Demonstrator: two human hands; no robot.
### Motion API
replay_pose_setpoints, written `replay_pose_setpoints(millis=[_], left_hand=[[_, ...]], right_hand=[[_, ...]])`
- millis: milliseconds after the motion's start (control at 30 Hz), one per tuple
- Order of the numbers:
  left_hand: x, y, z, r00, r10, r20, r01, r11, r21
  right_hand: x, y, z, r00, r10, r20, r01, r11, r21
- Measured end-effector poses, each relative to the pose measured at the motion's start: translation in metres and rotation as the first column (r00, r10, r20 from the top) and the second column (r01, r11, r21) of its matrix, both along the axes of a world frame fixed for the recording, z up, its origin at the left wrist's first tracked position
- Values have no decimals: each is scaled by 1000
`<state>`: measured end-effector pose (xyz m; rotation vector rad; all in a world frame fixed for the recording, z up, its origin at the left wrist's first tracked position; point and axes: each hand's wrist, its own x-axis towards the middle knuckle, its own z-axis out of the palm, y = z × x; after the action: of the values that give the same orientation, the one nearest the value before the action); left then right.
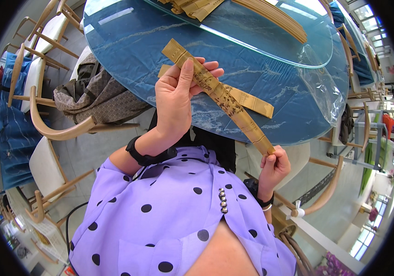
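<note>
A long, narrow gold packet (226,99) with a dark floral pattern, shaped like a chopstick sleeve, slants across in front of me above the table's near edge. Near its upper end my left hand (178,87) holds it, thumb on top and fingers behind. At the lower right end my right hand (275,168) pinches the tip between thumb and fingers. A second gold packet (252,103) lies on the blue table beneath the held one, partly covered by it and by my left hand.
The round table (132,50) has a blue marbled cover and a raised glass turntable (252,48). On the glass are a pile of gold packets (197,8) and a neat row of them (275,18). Clear plastic wrap (323,89) hangs at the right. A patterned bag (100,92) rests on a chair (63,131) at left.
</note>
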<state>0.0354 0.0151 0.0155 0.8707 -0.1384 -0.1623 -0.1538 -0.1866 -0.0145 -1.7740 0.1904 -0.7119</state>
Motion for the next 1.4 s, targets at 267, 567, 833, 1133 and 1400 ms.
replay_pose_setpoints(millis=[267,567,833,1133,1400], left_hand=[[25,6,-4,997,74,-19,-72,991,117],[32,9,-7,999,18,-30,-14,990,137],[34,11,-8,999,-28,-18,31,981,193],[30,6,-3,1000,-11,15,8,980,197],[37,6,-2,997,-53,61,36,965,260]], right_hand=[[20,4,23,993,98,-65,-112,961,-253],[28,-5,35,954,300,8,-249,805,-538],[31,-3,39,933,358,-49,-314,737,-598],[29,6,47,966,258,9,-132,524,-842],[34,15,47,960,275,43,-111,522,-846]])
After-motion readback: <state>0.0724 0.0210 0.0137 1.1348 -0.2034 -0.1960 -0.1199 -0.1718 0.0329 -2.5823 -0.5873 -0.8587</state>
